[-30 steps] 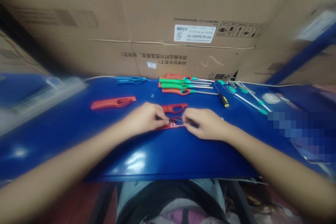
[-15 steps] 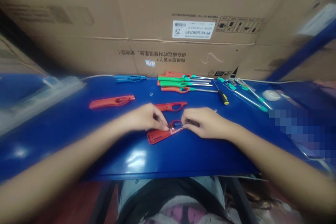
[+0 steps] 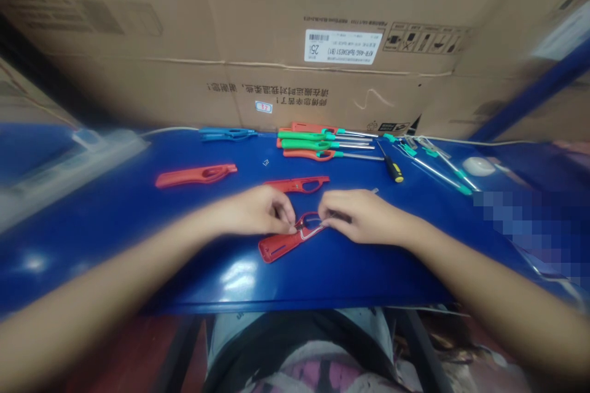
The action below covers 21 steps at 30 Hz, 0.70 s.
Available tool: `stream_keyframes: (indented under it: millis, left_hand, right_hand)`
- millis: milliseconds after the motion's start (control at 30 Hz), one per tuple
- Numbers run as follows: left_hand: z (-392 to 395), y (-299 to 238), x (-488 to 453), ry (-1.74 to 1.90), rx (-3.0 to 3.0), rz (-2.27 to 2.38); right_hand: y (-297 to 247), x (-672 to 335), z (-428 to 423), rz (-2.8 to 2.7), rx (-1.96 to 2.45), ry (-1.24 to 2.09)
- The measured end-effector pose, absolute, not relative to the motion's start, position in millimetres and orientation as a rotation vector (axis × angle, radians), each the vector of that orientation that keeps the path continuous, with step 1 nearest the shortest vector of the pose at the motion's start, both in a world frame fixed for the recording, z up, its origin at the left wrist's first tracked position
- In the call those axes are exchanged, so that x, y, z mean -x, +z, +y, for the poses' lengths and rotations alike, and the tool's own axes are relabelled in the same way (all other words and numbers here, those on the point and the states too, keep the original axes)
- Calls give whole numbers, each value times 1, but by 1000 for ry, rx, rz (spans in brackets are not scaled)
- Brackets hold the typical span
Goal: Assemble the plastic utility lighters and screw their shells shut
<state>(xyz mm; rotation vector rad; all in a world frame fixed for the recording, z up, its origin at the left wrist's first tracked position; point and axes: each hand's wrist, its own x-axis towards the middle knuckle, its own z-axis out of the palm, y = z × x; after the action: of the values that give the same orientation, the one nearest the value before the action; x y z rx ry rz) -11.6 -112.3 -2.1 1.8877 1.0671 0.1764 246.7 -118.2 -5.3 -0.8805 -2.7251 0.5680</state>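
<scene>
An open red lighter shell half (image 3: pixel 275 248) lies tilted on the blue table, its hollow side up. A thin white wire (image 3: pixel 310 233) bends along inside it. My left hand (image 3: pixel 262 212) pinches with thumb and forefinger at the middle of the shell, beside the trigger loop; what sits between the fingertips is too small to make out. My right hand (image 3: pixel 362 215) is closed at the shell's narrow front end, where the wire runs to its fingertips. Just behind my hands lies another red shell half (image 3: pixel 299 185), partly covered by my left hand.
Farther left lies a red shell half (image 3: pixel 196 176). Blue shells (image 3: pixel 228 134), several green and orange lighters (image 3: pixel 306 145), a screwdriver (image 3: pixel 393 169) and metal lighter rods (image 3: pixel 437 173) line the back, before a cardboard box (image 3: pixel 258 43). A power strip (image 3: pixel 87 166) stands left.
My left hand has shifted slightly at the shell, and the shell's wide end has swung a little toward me. My right hand stays nearly in place.
</scene>
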Motion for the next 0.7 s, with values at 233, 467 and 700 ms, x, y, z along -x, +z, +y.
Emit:
stream_keyframes:
  millis: [233, 467, 700]
  left_hand:
    - [-118, 4, 11, 230, -2375, 776]
    - [-115, 0, 14, 171, -2444, 726]
    - [-111, -1, 15, 178, -2411, 687]
  right_hand:
    - [-6, -249, -117, -2737, 889, 518]
    - [-5, -249, -117, -2749, 885, 522]
    - [-4, -248, -117, -2758, 875, 523]
